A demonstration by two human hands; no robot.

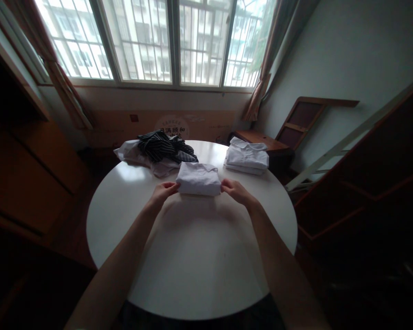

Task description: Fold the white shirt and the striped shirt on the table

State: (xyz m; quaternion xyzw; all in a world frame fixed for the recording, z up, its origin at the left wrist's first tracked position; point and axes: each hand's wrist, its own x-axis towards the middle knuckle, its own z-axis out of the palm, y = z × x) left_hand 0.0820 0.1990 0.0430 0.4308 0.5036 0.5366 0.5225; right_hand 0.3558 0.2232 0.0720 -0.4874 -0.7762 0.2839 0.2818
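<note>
A folded white shirt [198, 178] lies on the round white table [192, 256], a little beyond its middle. My left hand [163, 191] grips the shirt's left edge with its fingers curled onto the cloth. My right hand [234, 189] holds the right edge the same way. Both forearms reach in from the near side of the table.
A stack of folded white garments [247, 156] sits at the table's far right. A heap of unfolded clothes, dark striped [162, 145] over pale ones, lies at the far left. Beyond stand a window, a cardboard box, a small wooden desk [258, 137] and dark furniture on both sides.
</note>
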